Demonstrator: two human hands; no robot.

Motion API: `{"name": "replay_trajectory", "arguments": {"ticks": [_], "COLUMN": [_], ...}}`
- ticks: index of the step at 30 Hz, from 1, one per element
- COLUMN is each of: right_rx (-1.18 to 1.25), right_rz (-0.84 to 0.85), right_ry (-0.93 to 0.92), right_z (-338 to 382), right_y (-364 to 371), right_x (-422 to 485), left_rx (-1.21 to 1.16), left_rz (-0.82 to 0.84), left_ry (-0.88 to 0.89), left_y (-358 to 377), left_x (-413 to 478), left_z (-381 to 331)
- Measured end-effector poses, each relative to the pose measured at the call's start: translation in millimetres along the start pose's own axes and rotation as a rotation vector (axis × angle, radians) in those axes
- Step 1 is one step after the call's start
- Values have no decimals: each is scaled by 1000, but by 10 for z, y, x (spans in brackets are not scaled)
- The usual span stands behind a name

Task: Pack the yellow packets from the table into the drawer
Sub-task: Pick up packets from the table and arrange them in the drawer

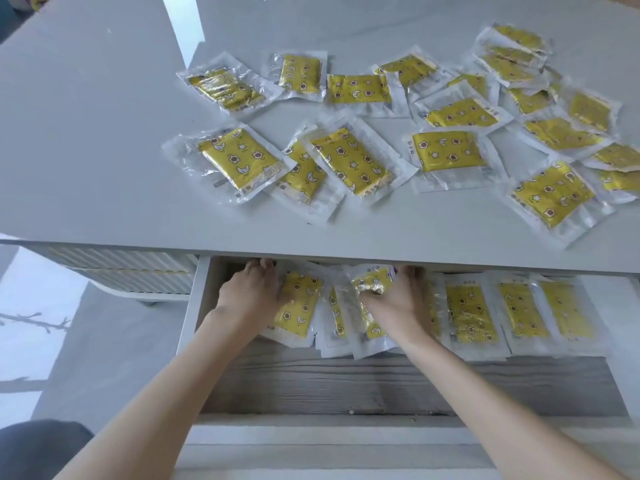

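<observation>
The open drawer (242, 382) shows its bare grey wooden floor nearest. Further in, both hands reach to the back of it. The left hand (251, 292) lies flat with straight fingers on a yellow packet (299, 306), and its fingertips are hidden under the worktop edge. The right hand (401, 301) grips a crinkled packet (372, 284) at its thumb side, lifted above overlapping ones. More drawer packets (471, 313) lie in a row just right of it. Beyond, on the grey worktop (104, 150), many loose packets (353, 161) lie scattered, well apart from both hands.
</observation>
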State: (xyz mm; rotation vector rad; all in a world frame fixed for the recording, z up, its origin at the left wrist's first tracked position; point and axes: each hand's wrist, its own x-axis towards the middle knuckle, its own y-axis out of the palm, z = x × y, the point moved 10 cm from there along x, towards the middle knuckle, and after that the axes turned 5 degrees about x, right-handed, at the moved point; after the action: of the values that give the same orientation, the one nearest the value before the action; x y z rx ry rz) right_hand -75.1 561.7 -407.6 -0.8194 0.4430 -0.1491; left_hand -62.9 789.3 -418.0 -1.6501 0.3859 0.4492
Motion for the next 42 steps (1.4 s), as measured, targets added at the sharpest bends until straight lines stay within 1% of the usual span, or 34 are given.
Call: {"name": "replay_trajectory", "arguments": {"ticks": [4, 8, 10, 14, 17, 19, 22, 28, 31, 35, 39, 42], "right_rx": [-146, -157, -163, -15, 170, 289, 349, 441, 438, 472, 534, 553], "right_rz": [124, 209, 251, 326, 381, 406, 455, 605, 642, 631, 633, 666], "right_ry": [-38, -69, -55, -36, 50, 140, 198, 215, 205, 224, 242, 238], "right_z": [103, 168, 124, 104, 51, -31, -64, 78, 142, 150, 196, 269], "right_y": [82, 174, 229, 233, 200, 200, 220, 324, 343, 323, 327, 394], "right_x": [108, 198, 261, 325, 341, 365, 333, 147, 91, 126, 137, 83], "left_rx": [71, 133, 157, 138, -125, -220, -211, -59, -78, -164, -121, -96], "left_rz": [22, 36, 38, 70, 150, 232, 306, 332, 355, 350, 399, 427], "left_ry": [26, 23, 36, 41, 20, 0, -19, -53, -60, -50, -36, -10], "left_y": [-99, -135, -145, -122, -23, 59, 134, 171, 180, 176, 229, 249], "left_x": [19, 53, 70, 76, 96, 108, 99, 81, 118, 159, 172, 162], "left_z": [-48, -54, -83, -90, -43, -25, -36, -10, 16, 32, 22, -16]}}
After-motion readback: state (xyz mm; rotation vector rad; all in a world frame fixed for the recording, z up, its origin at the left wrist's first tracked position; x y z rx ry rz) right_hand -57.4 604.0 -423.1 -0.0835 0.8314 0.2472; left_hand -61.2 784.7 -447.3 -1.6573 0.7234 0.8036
